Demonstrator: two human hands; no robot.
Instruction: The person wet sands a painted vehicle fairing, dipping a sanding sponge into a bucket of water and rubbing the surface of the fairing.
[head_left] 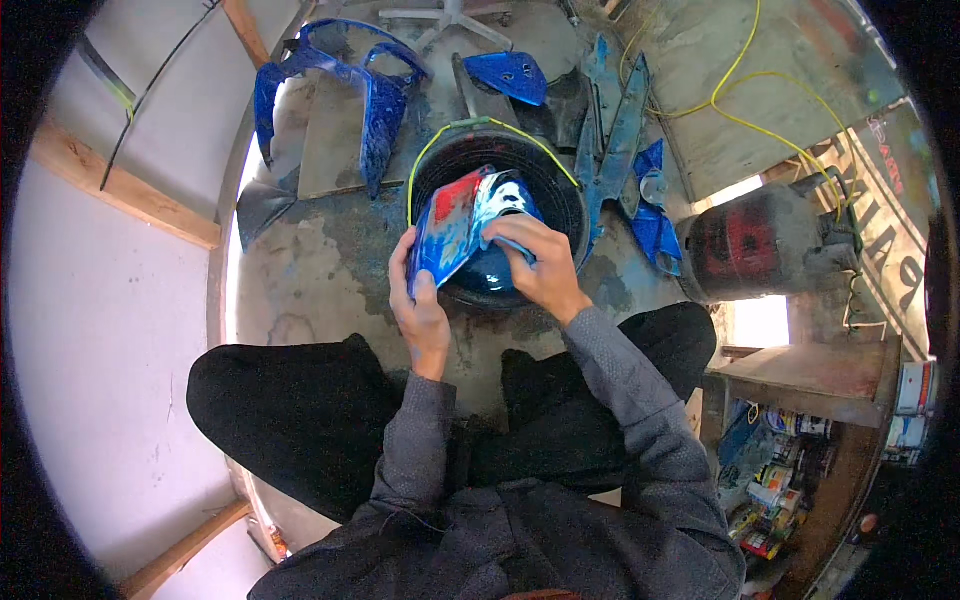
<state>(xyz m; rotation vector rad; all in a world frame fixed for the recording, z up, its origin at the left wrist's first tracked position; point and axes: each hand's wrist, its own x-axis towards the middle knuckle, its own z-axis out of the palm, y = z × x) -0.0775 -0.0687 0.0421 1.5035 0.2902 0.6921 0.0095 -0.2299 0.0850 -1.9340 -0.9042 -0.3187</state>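
Note:
My left hand (420,312) grips the lower left edge of a glossy blue body panel (446,236), thumb on its face. Red and white patches show through the blue on it. The panel is tilted over a black bucket (576,212) with a yellow-green cord along its rim. Bluish liquid (488,272) lies in the bucket. Against the panel's right part, next to the white patch, my right hand (543,262) presses with bent fingers. A thin bluish edge shows at its fingertips, too little to name.
Beyond the bucket lie a blue fairing frame (375,110), a small blue panel (506,76) and long scuffed blue strips (622,130). A dark canister (745,242) with a yellow hose (715,100) stands right. A wooden shelf (815,375) has cans below. A white wall (110,300) bounds the left.

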